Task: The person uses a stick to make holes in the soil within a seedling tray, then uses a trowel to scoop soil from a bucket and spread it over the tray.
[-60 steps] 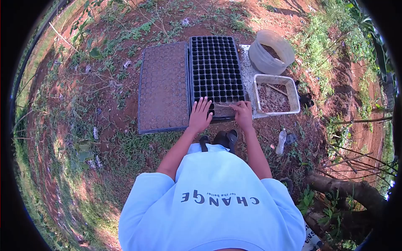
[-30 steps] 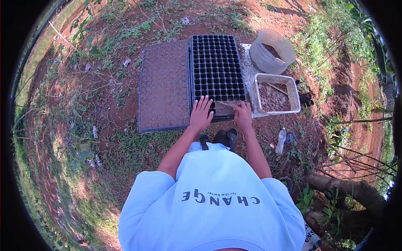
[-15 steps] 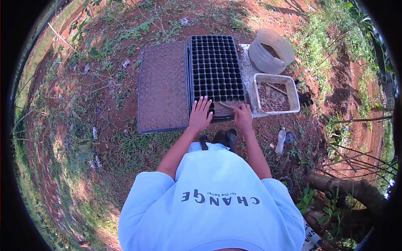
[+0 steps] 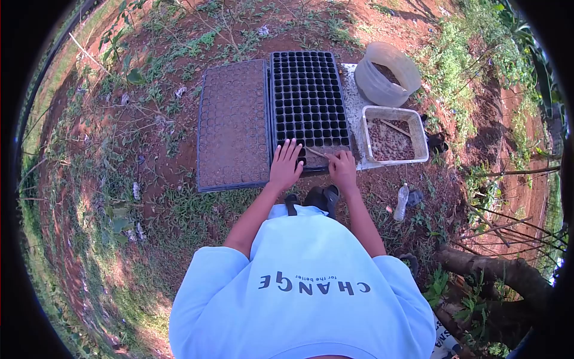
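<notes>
A black seedling tray (image 4: 308, 90) with rows of square cells lies before me, its near rows filled level with brown soil. My left hand (image 4: 287, 165) rests on the tray's near left corner, palm down with the fingers stretched out. At the near right part, my right hand (image 4: 342, 170) grips a thin wooden stick (image 4: 317, 152), which points left over the soil-filled cells. Beside it on the left is a second seedling tray (image 4: 232, 122), covered with soil across its cells.
A white rectangular tub (image 4: 366, 140) with brown seed-like bits and a stick stands on a pale board (image 4: 351, 90) to the right. Behind it is a translucent bucket (image 4: 382, 90) with soil inside. A plastic bottle (image 4: 401, 202) and a thick branch (image 4: 490, 266) are at the lower right.
My right hand has shifted slightly left, and the stick's tip has moved left and a little nearer to me. My left hand has stayed in place.
</notes>
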The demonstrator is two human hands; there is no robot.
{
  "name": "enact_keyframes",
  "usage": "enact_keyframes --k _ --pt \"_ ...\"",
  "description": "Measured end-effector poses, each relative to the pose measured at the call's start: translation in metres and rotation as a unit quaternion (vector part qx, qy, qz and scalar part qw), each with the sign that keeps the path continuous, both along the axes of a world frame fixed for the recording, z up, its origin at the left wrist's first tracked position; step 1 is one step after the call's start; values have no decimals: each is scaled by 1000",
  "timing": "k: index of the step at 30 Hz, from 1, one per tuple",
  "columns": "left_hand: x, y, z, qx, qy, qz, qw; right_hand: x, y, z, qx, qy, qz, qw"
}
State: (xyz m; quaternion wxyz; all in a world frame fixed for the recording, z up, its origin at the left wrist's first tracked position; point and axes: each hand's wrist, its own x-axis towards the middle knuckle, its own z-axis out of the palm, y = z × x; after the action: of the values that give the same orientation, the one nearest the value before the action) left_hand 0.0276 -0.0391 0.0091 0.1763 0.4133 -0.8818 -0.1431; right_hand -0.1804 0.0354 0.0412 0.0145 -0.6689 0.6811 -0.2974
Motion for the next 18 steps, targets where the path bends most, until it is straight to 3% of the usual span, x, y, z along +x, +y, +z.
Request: enact_keyframes --k 6,11,18 --pt "-1 1 6 11 2 1 1000 -1 -1 -7 -4 -6 -83 997" --pt "3 -3 9 80 139 43 986 -2 -10 -12 -18 -24 -135 990" --pt "-13 -5 24 74 117 99 985 -3 -21 -11 -11 -85 -193 977"
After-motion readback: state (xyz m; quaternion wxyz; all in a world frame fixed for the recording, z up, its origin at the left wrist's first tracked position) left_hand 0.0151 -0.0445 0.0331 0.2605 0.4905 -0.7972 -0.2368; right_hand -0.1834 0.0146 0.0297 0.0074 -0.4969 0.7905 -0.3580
